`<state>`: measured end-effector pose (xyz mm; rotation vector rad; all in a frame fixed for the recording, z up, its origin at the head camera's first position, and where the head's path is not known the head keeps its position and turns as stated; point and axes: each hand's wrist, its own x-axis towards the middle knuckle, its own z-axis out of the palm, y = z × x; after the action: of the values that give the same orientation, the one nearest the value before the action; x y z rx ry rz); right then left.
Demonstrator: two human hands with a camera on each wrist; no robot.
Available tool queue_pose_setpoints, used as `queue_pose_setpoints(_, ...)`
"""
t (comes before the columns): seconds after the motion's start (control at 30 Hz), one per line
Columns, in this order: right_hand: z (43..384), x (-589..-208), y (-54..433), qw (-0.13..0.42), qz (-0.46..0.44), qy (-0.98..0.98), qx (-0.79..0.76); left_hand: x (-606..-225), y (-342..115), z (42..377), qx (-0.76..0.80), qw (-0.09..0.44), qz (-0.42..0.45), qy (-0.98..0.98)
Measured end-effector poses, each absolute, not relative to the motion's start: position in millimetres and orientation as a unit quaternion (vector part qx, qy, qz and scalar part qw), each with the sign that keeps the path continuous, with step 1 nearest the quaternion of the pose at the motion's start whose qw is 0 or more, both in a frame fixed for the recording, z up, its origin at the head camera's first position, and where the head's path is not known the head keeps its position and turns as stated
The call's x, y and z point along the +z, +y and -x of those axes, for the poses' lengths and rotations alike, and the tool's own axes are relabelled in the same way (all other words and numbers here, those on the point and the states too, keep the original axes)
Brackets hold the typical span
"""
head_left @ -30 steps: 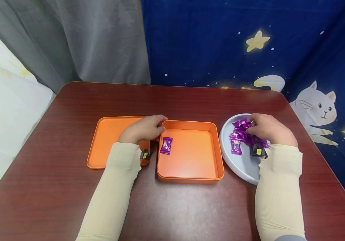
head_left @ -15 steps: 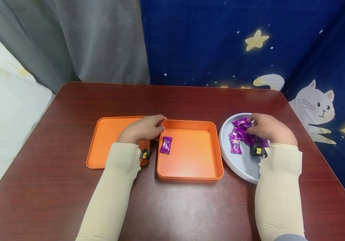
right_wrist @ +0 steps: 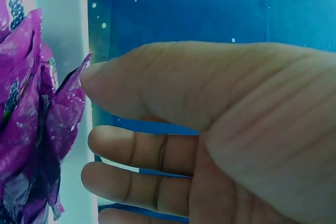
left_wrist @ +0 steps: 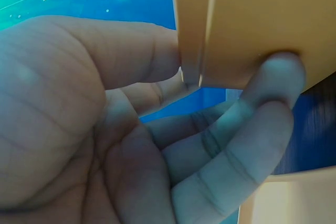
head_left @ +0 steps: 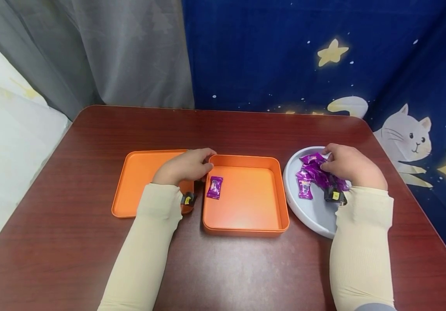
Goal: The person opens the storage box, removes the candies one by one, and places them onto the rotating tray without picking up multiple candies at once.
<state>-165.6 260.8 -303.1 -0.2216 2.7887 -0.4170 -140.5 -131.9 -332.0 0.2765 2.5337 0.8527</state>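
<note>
My left hand (head_left: 186,166) holds the far left corner of an orange square box (head_left: 246,229). In the left wrist view, the thumb touches its rim and the fingers curve against the outer wall (left_wrist: 236,19). Inside the box, by the left wall, lies one purple wrapped candy (head_left: 215,187). My right hand (head_left: 353,166) hovers low over a pale round plate (head_left: 312,216) with a pile of purple candies (head_left: 311,168). Its fingers are spread, and the right wrist view has the thumb tip against a wrapper edge (right_wrist: 68,111). The hand hides part of the pile.
An orange lid (head_left: 137,185) lies flat left of the box, partly under the left forearm. Plate and box stand close side by side on the dark red table (head_left: 242,272). Curtains (head_left: 266,56) hang behind the table's far edge.
My right hand has shifted slightly up and to the right over the plate. The left hand, box and candies look unmoved.
</note>
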Motion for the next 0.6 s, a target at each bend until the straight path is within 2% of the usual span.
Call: queue_pose_setpoints(0.6, 163.7, -295.9, 229.7, 0.131, 0.125, 0.971, -0.159, -334.2, -131.7, 141.4, 0.308, 0.222, -0.1, 0.92)
